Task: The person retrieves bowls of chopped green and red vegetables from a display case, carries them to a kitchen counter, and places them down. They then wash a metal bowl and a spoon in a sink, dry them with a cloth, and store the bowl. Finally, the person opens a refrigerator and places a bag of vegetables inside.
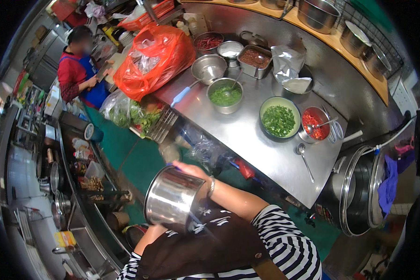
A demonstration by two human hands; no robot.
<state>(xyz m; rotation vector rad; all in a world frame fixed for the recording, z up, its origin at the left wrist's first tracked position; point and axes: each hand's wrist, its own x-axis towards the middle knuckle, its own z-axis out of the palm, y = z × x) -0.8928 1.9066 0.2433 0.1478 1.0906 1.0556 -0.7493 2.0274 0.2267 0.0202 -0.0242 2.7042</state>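
Note:
A shiny steel pot (pixel 171 196) is tilted on its side close against my dark apron. My right hand (pixel 192 171) grips its upper rim, with something blue by the fingers. My left hand (pixel 155 231) is at the pot's lower side, its fingers hidden by the pot. On the steel table (pixel 231 133) beyond are a bowl of chopped green onions (pixel 278 120), a steel pot of chopped red chillies (pixel 315 125) with a spoon, a pot of green leaves in liquid (pixel 225 96) with a ladle, and a loose spoon (pixel 302 157).
A person in a blue apron (pixel 82 66) holds a cleaver at the upper left. An orange plastic bag (pixel 157 59) stands at the table's far end. Large steel pots (pixel 357 189) stand at the right, and a counter (pixel 80 196) runs along the left.

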